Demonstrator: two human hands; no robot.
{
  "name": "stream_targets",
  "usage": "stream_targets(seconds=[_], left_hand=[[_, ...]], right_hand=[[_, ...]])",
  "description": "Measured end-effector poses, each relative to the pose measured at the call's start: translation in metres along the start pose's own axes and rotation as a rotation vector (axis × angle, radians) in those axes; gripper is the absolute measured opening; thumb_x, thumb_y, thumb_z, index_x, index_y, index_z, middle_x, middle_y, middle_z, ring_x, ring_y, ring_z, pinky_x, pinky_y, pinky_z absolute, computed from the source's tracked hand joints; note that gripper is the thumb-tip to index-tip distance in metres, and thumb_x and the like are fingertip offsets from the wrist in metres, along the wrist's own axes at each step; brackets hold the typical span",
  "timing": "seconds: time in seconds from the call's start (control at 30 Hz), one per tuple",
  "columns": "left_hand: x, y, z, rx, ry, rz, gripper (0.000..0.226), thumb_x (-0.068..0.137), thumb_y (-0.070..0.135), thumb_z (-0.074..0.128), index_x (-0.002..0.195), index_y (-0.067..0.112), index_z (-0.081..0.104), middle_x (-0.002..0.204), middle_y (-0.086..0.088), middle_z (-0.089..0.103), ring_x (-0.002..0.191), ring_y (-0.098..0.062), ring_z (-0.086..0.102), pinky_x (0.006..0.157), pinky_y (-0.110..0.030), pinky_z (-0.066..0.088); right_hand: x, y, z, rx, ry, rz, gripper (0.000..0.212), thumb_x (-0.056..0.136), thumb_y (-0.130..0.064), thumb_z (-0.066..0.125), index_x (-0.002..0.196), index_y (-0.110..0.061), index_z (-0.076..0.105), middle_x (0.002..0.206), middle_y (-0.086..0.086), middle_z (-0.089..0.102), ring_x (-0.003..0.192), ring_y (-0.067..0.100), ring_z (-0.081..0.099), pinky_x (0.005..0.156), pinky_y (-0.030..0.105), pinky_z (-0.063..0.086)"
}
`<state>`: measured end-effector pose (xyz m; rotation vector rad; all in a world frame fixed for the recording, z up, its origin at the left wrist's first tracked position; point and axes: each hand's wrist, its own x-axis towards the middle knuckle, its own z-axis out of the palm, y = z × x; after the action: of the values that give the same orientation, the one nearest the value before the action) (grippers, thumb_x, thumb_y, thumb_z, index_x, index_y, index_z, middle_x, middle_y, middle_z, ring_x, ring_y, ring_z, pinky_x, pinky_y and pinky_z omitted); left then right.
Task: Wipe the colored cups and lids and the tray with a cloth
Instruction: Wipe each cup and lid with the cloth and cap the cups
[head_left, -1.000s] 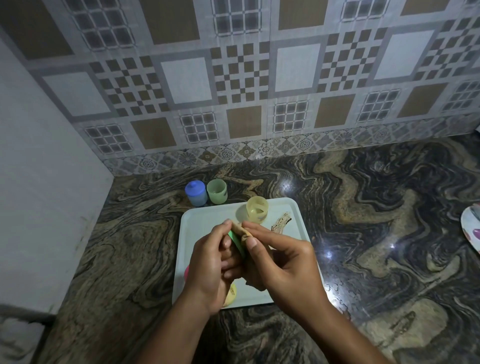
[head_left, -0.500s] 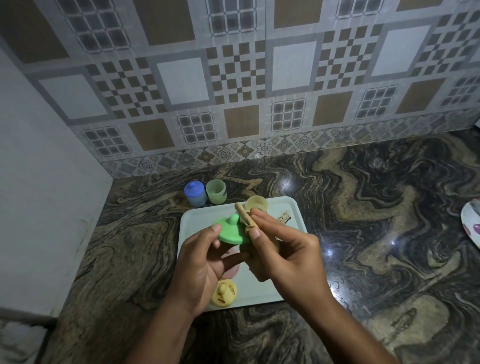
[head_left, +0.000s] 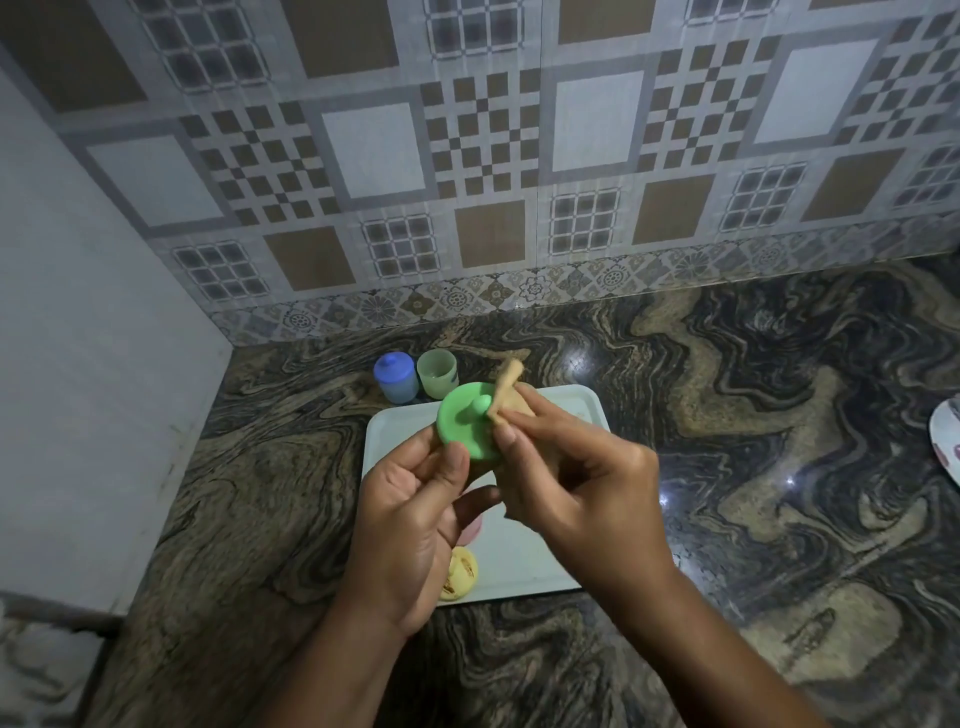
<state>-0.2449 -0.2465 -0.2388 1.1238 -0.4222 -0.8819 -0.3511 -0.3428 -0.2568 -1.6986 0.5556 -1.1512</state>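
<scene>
My left hand (head_left: 415, 514) holds a round green lid (head_left: 465, 428) by its lower edge, knob side up, above the pale tray (head_left: 524, 561). My right hand (head_left: 576, 483) pinches a beige cloth (head_left: 505, 391) against the lid beside its knob. Behind the tray stand a blue cup with its lid on (head_left: 396, 376) and an open pale green cup (head_left: 437, 372). A yellow lid (head_left: 460, 574) lies on the tray's near left corner, and a pink piece (head_left: 474, 527) shows just under my left hand. The yellow cup is hidden behind my hands.
Everything sits on a dark swirled stone counter (head_left: 753, 467) in a corner, with a tiled wall (head_left: 519, 182) behind and a plain wall (head_left: 93, 389) at the left. A patterned plate's edge (head_left: 946, 441) shows at the far right.
The green lid has turned from edge-on to knob side up and risen with both hands. The cloth has moved onto the lid's top by the knob.
</scene>
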Motion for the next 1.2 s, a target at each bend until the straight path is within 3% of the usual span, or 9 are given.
stream_targets(seconds=[0.1, 0.17, 0.3, 0.47, 0.6, 0.73, 0.93, 1.1, 1.2], left_hand=[[0.002, 0.001, 0.002, -0.007, 0.037, -0.027, 0.031, 0.090, 0.021, 0.054, 0.117, 0.011, 0.068, 0.112, -0.011, 0.074, 0.095, -0.016, 0.072, 0.092, -0.044, 0.046], [0.003, 0.002, 0.004, -0.017, 0.067, -0.039, 0.032, 0.093, 0.027, 0.053, 0.117, 0.011, 0.067, 0.114, -0.012, 0.073, 0.099, -0.019, 0.072, 0.104, -0.055, 0.037], [0.002, 0.003, 0.007, 0.056, 0.056, 0.029, 0.023, 0.095, 0.025, 0.059, 0.112, 0.013, 0.069, 0.117, -0.019, 0.070, 0.101, -0.023, 0.071, 0.098, -0.049, 0.045], [0.004, 0.005, 0.003, 0.029, 0.099, 0.059, 0.024, 0.096, 0.015, 0.053, 0.111, 0.010, 0.071, 0.107, -0.011, 0.073, 0.091, -0.015, 0.066, 0.058, -0.022, 0.047], [0.004, 0.006, 0.005, 0.005, 0.095, 0.028, 0.028, 0.100, 0.021, 0.049, 0.117, 0.011, 0.068, 0.116, -0.010, 0.072, 0.100, -0.016, 0.068, 0.078, -0.036, 0.051], [0.000, 0.002, 0.009, 0.086, 0.045, 0.103, 0.020, 0.093, 0.022, 0.062, 0.111, 0.017, 0.071, 0.118, -0.012, 0.071, 0.100, -0.022, 0.071, 0.094, -0.054, 0.045], [0.000, 0.008, 0.004, 0.028, 0.043, 0.115, 0.026, 0.088, 0.020, 0.057, 0.107, 0.011, 0.073, 0.107, -0.014, 0.072, 0.079, -0.016, 0.064, 0.057, -0.024, 0.048], [-0.001, 0.006, 0.009, 0.022, 0.080, 0.094, 0.027, 0.098, 0.024, 0.055, 0.116, 0.010, 0.068, 0.121, -0.016, 0.069, 0.107, -0.021, 0.069, 0.089, -0.048, 0.049], [-0.003, 0.004, 0.011, 0.069, 0.077, 0.115, 0.021, 0.097, 0.013, 0.057, 0.115, 0.014, 0.068, 0.117, -0.010, 0.071, 0.103, -0.018, 0.071, 0.090, -0.048, 0.049]], right_hand=[[0.006, 0.001, 0.000, 0.066, -0.024, 0.136, 0.017, 0.091, -0.020, 0.077, 0.107, -0.017, 0.081, 0.105, 0.000, 0.080, 0.099, 0.014, 0.076, 0.075, 0.040, 0.063], [0.005, 0.001, 0.000, 0.025, -0.092, 0.125, 0.026, 0.090, -0.025, 0.075, 0.115, -0.018, 0.078, 0.117, -0.002, 0.076, 0.114, 0.017, 0.072, 0.085, 0.036, 0.061], [0.000, 0.000, 0.000, -0.109, -0.126, -0.006, 0.034, 0.089, -0.022, 0.073, 0.122, -0.014, 0.074, 0.139, 0.008, 0.063, 0.126, -0.002, 0.059, 0.093, 0.025, 0.058], [0.007, -0.002, 0.001, -0.048, -0.080, -0.041, 0.021, 0.093, -0.006, 0.073, 0.113, -0.009, 0.078, 0.110, -0.005, 0.075, 0.126, 0.006, 0.062, 0.097, 0.025, 0.056], [0.008, -0.005, -0.001, -0.014, -0.063, 0.023, 0.021, 0.092, -0.007, 0.074, 0.112, -0.010, 0.078, 0.108, -0.017, 0.072, 0.118, 0.006, 0.068, 0.096, 0.028, 0.058], [0.005, -0.008, 0.000, 0.041, -0.032, 0.095, 0.026, 0.089, -0.012, 0.078, 0.114, -0.016, 0.078, 0.106, -0.005, 0.079, 0.079, 0.009, 0.078, 0.063, 0.028, 0.062], [0.011, -0.013, -0.005, 0.017, 0.012, 0.083, 0.016, 0.088, -0.020, 0.078, 0.103, -0.018, 0.082, 0.108, -0.011, 0.078, 0.090, 0.005, 0.076, 0.069, 0.021, 0.058], [0.009, -0.011, -0.001, 0.002, 0.019, 0.113, 0.017, 0.086, -0.016, 0.082, 0.103, -0.019, 0.080, 0.097, -0.009, 0.080, 0.075, 0.012, 0.078, 0.057, 0.037, 0.062], [0.008, -0.008, -0.002, 0.003, -0.070, 0.092, 0.022, 0.090, -0.019, 0.076, 0.112, -0.018, 0.079, 0.117, -0.007, 0.076, 0.109, 0.012, 0.073, 0.084, 0.036, 0.063]])
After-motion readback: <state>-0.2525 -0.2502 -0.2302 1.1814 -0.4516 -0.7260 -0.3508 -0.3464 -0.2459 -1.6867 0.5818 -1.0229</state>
